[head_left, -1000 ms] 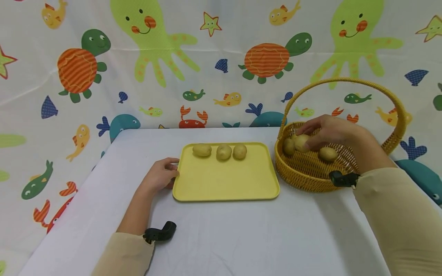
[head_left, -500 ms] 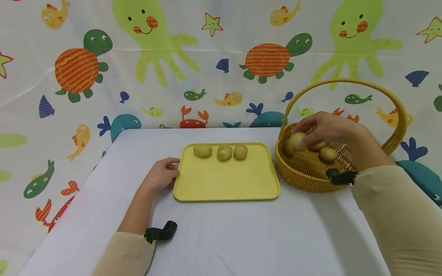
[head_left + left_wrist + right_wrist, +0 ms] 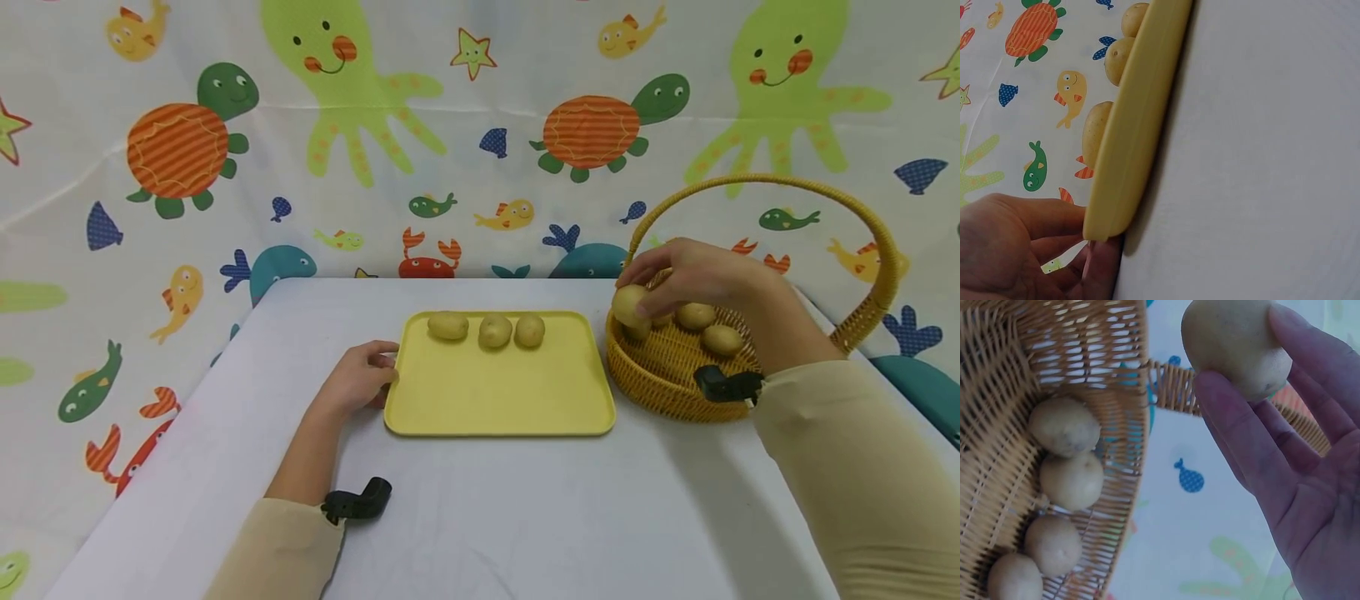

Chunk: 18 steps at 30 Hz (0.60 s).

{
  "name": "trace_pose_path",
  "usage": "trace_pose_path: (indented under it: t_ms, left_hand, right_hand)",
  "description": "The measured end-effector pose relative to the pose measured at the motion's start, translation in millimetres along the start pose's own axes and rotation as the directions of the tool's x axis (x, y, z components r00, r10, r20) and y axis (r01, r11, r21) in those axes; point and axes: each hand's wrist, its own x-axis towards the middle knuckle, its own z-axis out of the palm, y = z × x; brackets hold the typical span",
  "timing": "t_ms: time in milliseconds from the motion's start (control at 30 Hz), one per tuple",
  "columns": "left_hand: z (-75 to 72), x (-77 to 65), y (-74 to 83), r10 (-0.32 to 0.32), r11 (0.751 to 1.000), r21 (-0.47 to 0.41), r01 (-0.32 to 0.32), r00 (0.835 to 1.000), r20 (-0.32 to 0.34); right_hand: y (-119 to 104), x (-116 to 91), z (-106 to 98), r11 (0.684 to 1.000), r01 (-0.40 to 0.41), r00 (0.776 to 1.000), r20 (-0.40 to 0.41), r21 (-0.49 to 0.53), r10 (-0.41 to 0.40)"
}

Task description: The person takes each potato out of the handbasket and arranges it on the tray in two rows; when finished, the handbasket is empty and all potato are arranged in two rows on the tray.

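Note:
My right hand (image 3: 693,273) pinches a potato (image 3: 630,305) between thumb and fingers, above the left rim of the wicker basket (image 3: 660,400). In the right wrist view the held potato (image 3: 1235,347) is raised away from several potatoes (image 3: 1071,481) lying in the basket. My left hand (image 3: 360,377) holds the left edge of a yellow tray (image 3: 498,396). From the left wrist view, fingers (image 3: 1054,215) meet the tray's rim and a fingertip goes under its corner. Along the tray's far side sit three potatoes in a row, the leftmost potato (image 3: 447,326) being longer.
The basket's tall arched handle (image 3: 757,179) rises around my right forearm. Basket and tray stand side by side on a white-covered table (image 3: 525,508). Behind them hangs a cloth (image 3: 405,50) printed with sea animals.
My right hand has lifted the potato and carried it left, from inside the basket to over its left rim. My left hand keeps its place at the tray edge.

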Motion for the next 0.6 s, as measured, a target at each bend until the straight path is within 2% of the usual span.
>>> trace_pose_path:
  t_ms: [600]
  left_hand:
    - [-0.4,1.0,-2.0,-0.002,1.0,-0.016,0.002,1.0,-0.001]
  right_hand:
    - [-24.6,21.3,17.8,1.0,-0.002,1.0,0.023,-0.004,0.002]
